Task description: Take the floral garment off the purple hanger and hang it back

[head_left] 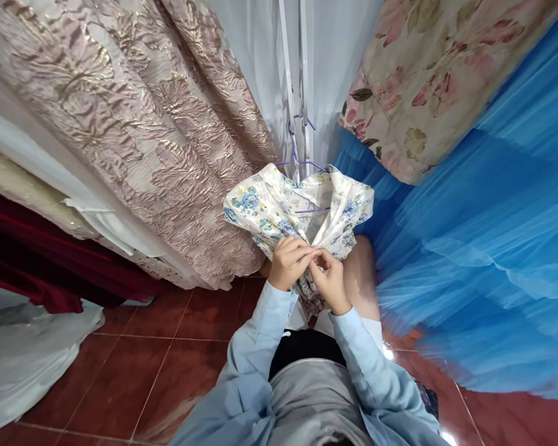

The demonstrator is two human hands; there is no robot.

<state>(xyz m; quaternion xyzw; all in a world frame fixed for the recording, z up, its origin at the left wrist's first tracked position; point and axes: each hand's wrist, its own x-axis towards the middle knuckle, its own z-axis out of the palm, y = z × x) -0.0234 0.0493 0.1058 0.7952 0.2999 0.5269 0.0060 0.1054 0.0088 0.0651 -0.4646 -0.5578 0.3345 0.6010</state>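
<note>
A white shirt with blue flowers hangs upright in front of me on a purple hanger. Its collar is spread and the upper front edges stand apart. My left hand is closed in a pinch on the shirt's front edge. Right beside it, fingertips touching, my right hand pinches the same front edge. Whether a button lies between the fingers is too small to tell. The lower part of the shirt falls behind my hands, partly hidden by them and my sleeves.
A pink and gold embossed fabric hangs on the left, dark red velvet beyond it. Blue tulle and a floral cloth hang on the right. White metal bars rise behind the hanger. Red tiles cover the floor.
</note>
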